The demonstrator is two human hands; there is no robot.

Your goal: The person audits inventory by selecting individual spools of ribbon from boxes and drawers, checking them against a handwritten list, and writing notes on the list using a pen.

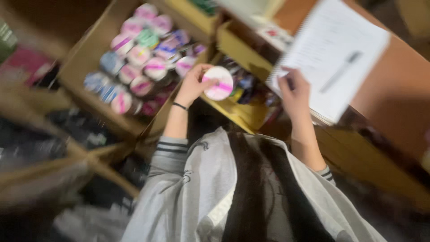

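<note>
the big cardboard box (85,58) at the upper left lies open and is packed with round tubs (139,67), their lids white, pink and blue, set close together in rows. just beside it a yellow compartment (242,112) holds more small packaged goods, too blurred to tell apart. above that, a spiral notepad (336,54) rests on the brown surface with a pen (341,71) lying across the page. the left hand (192,85) has its fingers curled around a round white tub (218,83) with a pink band, held over the edge between the box and the yellow compartment; the grip looks to be on the rim only, so the tub could slip and drop among the goods below. the right hand (293,92) pinches the lower corner of the notepad, fingers closed on it; a tug there could send the pen rolling off. dark clutter at the lower left is too blurred to name.
</note>
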